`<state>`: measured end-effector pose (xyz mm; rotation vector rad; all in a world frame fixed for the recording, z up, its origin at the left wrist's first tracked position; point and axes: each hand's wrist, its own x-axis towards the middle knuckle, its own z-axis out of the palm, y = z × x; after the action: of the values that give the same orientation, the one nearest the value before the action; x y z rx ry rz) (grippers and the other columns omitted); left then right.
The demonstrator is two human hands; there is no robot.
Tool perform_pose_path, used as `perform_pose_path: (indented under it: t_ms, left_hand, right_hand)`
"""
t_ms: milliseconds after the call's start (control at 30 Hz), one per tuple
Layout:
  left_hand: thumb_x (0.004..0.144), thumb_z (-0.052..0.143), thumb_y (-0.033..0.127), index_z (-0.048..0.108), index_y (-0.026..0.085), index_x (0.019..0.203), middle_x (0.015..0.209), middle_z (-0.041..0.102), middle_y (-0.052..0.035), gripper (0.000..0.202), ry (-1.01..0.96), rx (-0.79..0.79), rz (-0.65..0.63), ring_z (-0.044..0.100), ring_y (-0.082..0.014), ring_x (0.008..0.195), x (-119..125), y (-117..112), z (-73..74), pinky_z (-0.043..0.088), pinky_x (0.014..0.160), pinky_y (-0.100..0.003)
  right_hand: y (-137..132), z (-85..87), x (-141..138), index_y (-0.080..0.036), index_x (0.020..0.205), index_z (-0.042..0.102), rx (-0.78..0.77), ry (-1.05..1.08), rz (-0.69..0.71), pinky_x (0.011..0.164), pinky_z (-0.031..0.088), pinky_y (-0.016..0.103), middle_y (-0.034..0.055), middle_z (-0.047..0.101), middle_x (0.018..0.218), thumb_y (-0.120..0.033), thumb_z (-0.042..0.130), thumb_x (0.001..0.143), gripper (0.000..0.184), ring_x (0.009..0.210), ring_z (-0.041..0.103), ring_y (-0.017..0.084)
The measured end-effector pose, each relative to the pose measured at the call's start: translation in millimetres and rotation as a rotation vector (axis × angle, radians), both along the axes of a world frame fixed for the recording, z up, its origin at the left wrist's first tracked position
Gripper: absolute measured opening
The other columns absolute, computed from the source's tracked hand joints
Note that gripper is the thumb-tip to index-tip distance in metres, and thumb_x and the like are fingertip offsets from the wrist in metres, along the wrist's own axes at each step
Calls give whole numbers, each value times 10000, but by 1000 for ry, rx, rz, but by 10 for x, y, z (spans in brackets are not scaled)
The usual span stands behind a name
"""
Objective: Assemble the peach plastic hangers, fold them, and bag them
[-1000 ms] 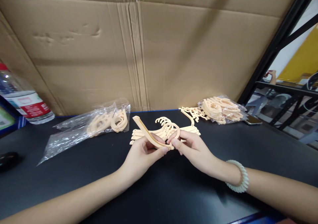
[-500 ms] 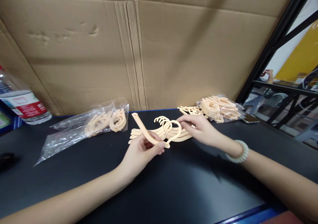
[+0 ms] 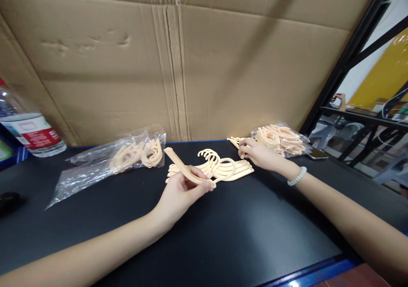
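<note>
My left hand [image 3: 180,191] is closed on a cream plastic hanger piece [image 3: 179,162], one curved arm with a round hook, held just above the table. Behind it lies a fanned stack of cream hangers [image 3: 240,171], their hooks pointing up and left. My right hand [image 3: 260,154], with a beaded bracelet on the wrist, is beside a small pile of slim cream parts [image 3: 234,141] at the back and partly covers it. Its fingers are pinched downward; whatever is between them is hidden.
A clear bag with cream hanger parts [image 3: 127,156] lies left of the stack. Another filled bag [image 3: 285,138] is at the back right, by a phone [image 3: 317,153]. A water bottle [image 3: 32,130] and a dark mouse [image 3: 9,203] are far left. Cardboard [image 3: 223,66] walls the back.
My right hand has moved away from the held piece's hook to the small parts at the back right. My left hand keeps the hanger piece, now tilted slightly lower.
</note>
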<state>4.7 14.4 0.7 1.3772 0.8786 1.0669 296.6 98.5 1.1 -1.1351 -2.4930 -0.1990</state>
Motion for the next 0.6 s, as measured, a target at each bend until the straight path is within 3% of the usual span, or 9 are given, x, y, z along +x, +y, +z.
perform_pose_path:
  t_ms: [200,400,500,600]
  left_hand:
    - [709,776,252,611,175,754,726,722,2,188,33,43,23,720,-167,755,-14,17,-9,542,755,-264]
    - [699,750,278,750,167,873,913,758,-65,207,112,41,44,733,-216,794,-40,10,-11,571,818,-336]
    - [683,745,270,752,167,821,877,752,-59,172,102,43,54,733,-222,766,-25,7,3,588,791,-342]
    - [695,745,284,726,168,787,832,744,-45,149,84,39,48,733,-220,756,-14,11,2,593,779,-341]
  right_hand:
    - [-100,144,-93,-172,999,525,154,248,-125,815,449,377,107,523,991,-110,392,917,169,910,533,224]
    - [-353,307,-345,-200,1007,482,160,626,-132,591,382,291,-64,425,565,-225,439,947,78,532,433,135]
    - [-498,346,-498,-211,1016,464,-2,816,-77,513,360,271,-83,458,495,-286,439,956,99,452,436,117]
    - [-609,360,-631,-216,1031,456,-219,1023,24,504,409,256,-48,583,547,-340,483,942,156,481,537,117]
